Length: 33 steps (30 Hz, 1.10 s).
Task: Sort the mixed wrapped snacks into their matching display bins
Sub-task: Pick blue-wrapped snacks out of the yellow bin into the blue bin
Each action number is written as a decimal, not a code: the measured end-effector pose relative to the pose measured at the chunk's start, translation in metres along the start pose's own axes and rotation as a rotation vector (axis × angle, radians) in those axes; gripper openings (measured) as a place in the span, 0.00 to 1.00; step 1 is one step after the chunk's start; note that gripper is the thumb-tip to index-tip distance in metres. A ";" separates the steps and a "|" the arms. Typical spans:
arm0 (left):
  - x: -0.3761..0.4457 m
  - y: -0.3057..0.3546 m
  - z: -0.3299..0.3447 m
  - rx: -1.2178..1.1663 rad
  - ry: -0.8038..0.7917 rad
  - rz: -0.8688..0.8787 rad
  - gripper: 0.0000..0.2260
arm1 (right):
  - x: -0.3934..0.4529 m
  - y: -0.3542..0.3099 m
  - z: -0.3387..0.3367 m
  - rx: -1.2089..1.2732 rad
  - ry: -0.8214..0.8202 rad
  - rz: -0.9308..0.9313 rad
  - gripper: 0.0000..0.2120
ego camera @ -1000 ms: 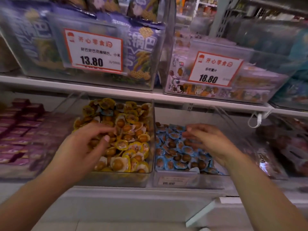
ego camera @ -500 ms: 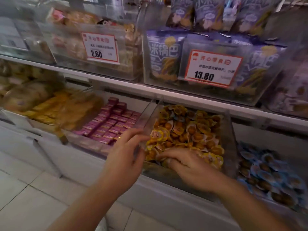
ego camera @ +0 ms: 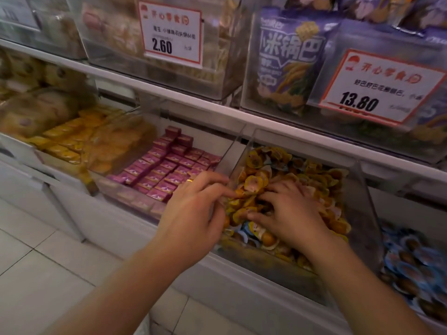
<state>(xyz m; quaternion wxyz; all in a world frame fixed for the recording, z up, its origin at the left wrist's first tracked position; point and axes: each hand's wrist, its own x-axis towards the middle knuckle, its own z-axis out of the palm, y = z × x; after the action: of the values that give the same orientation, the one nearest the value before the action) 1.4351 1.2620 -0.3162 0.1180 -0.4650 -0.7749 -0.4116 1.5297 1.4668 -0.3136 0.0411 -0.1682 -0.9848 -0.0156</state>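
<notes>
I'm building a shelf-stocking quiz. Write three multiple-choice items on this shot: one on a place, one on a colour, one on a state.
1. Which bin holds the right hand?
A. the pink-box bin
B. the yellow-wrapped snack bin
C. the blue-wrapped snack bin

2. What colour are the small boxes in the bin left of the hands?
A. pink
B. green
C. white

3. How does the left hand stand?
A. flat on the floor
B. gripping a price tag
C. at the yellow bin's left wall, fingers pinching a yellow wrapper

Answers: B, its fingers are spread on the yellow wrappers; A, the rows of boxes are pink; C, its fingertips meet on a wrapper at that wall.
</notes>
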 end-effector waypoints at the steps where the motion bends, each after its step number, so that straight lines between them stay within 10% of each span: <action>1: 0.000 0.000 0.000 -0.003 0.002 -0.002 0.13 | 0.000 0.000 -0.002 -0.016 0.011 -0.004 0.28; 7: 0.003 -0.001 -0.001 -0.036 0.009 -0.003 0.14 | -0.015 -0.019 -0.023 0.145 0.224 -0.165 0.12; 11: 0.005 0.001 0.000 -0.043 0.028 -0.015 0.13 | -0.019 -0.045 -0.024 0.619 -0.294 -0.294 0.18; 22: 0.005 0.005 0.001 -0.049 0.025 -0.042 0.12 | 0.004 -0.018 -0.007 0.131 -0.508 -0.205 0.36; 33: 0.011 0.012 -0.001 -0.077 0.021 -0.097 0.11 | 0.013 -0.038 -0.004 0.106 -0.494 -0.134 0.27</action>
<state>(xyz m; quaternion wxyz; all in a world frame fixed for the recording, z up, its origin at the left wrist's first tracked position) 1.4383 1.2712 -0.3031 0.0880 -0.4268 -0.7787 -0.4513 1.5050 1.4349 -0.3092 -0.1928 -0.0987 -0.9734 0.0751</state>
